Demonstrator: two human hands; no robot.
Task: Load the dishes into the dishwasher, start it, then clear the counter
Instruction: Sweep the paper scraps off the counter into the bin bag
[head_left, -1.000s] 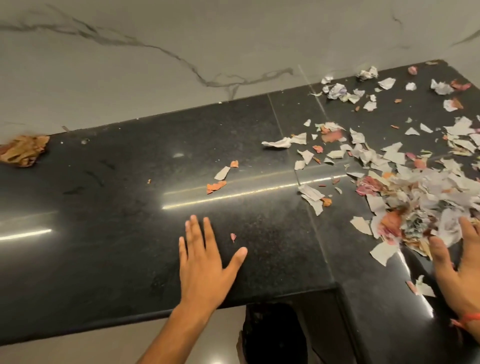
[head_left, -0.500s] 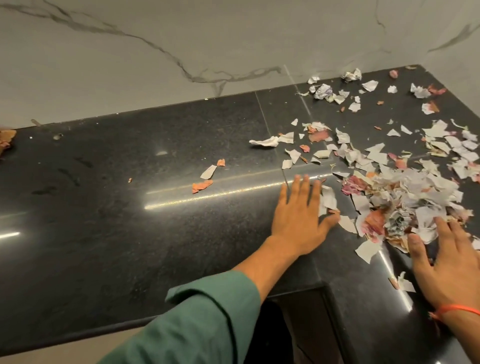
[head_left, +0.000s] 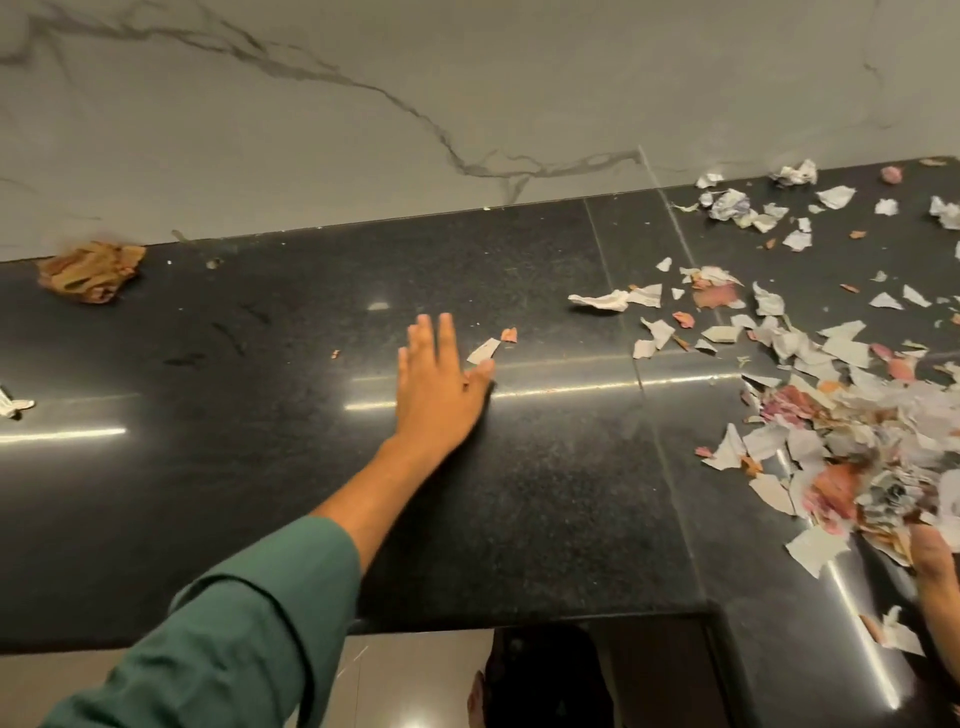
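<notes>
Left hand (head_left: 439, 387) flat on counter (head_left: 260, 493); paper scraps (head_left: 852, 447) heaped right.

Head view looks steeply down, close over the counter (head_left: 260, 519) corner.

The left hand (head_left: 436, 387), flat with fingers straight on the black counter (head_left: 545, 493), was beside the heap of paper scraps (head_left: 852, 467) half a second ago; it now lies well to the left of the heap, its thumb just below a small white scrap (head_left: 483, 351), which was well clear of it before; the green sleeve (head_left: 234, 639) reaches further over the counter; the right hand (head_left: 935, 566) has slipped mostly out of view at the right edge, only part of it showing against the heap.
</notes>
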